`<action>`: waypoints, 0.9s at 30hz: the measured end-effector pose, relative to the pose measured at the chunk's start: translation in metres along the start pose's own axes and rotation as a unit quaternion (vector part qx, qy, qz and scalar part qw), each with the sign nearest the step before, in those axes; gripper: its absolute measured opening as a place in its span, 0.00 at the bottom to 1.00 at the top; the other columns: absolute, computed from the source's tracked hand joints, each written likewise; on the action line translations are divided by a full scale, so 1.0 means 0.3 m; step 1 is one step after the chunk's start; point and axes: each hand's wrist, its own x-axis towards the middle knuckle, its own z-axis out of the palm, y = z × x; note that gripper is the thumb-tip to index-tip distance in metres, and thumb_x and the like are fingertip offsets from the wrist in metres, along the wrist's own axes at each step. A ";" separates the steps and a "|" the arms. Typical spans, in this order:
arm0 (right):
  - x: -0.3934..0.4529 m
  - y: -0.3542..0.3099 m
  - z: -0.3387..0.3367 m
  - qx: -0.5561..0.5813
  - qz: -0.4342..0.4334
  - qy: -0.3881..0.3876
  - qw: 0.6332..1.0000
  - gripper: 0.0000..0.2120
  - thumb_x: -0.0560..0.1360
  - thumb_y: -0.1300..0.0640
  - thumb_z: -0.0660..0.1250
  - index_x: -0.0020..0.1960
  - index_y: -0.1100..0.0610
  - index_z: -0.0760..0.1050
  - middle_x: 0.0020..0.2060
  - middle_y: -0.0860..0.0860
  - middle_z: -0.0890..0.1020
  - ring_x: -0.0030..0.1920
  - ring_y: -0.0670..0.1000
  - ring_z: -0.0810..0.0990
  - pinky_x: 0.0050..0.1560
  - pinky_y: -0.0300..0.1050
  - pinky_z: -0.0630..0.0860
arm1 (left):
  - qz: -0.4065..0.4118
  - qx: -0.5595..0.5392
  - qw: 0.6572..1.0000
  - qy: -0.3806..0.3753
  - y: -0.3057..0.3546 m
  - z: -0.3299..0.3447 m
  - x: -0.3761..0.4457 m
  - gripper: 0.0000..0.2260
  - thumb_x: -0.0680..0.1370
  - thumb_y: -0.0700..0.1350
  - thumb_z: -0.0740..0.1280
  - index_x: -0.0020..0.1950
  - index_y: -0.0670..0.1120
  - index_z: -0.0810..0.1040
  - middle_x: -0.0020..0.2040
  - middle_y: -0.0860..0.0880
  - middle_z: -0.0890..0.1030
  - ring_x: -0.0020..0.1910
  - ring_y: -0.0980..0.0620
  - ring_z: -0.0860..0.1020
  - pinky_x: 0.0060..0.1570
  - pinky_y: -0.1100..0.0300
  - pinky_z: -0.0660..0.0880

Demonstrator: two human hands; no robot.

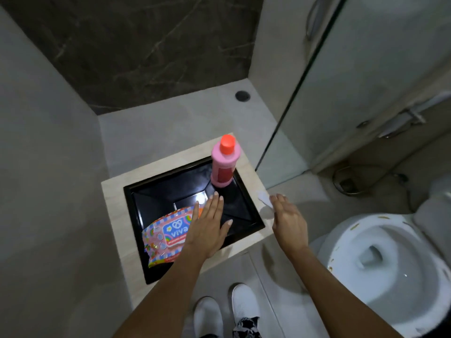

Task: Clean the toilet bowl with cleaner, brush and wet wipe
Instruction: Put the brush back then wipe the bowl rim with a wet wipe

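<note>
A pink cleaner bottle (223,167) with an orange-red cap stands upright in the far right corner of a black sink (156,191). A colourful wet wipe packet (166,236) lies in the sink's near left part. My left hand (208,228) is flat, fingers apart, over the packet's right end and the sink bottom. My right hand (289,222) hovers over the counter's right edge, with a small blurred white wet wipe (265,200) pinched at its fingertips. The white toilet bowl (341,242) is at the right, open, with brownish specks along its rim. No brush is in view.
The sink sits in a beige counter (117,215) against the left wall. A glass partition (290,106) stands behind the counter's right corner. A floor drain (242,95) lies beyond. A hose coil (346,181) rests by the toilet. My white shoes (227,311) are below.
</note>
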 end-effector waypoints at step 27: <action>-0.731 0.776 -0.149 -0.021 0.400 0.006 0.916 0.28 0.58 0.76 0.73 0.58 0.65 0.80 0.55 0.64 0.81 0.58 0.63 0.80 0.57 0.59 0.76 | 0.289 0.073 0.942 -0.152 1.032 0.223 0.155 0.41 0.68 0.62 0.29 0.78 0.45 0.43 0.78 0.48 0.43 0.77 0.52 0.44 0.73 0.49 0.42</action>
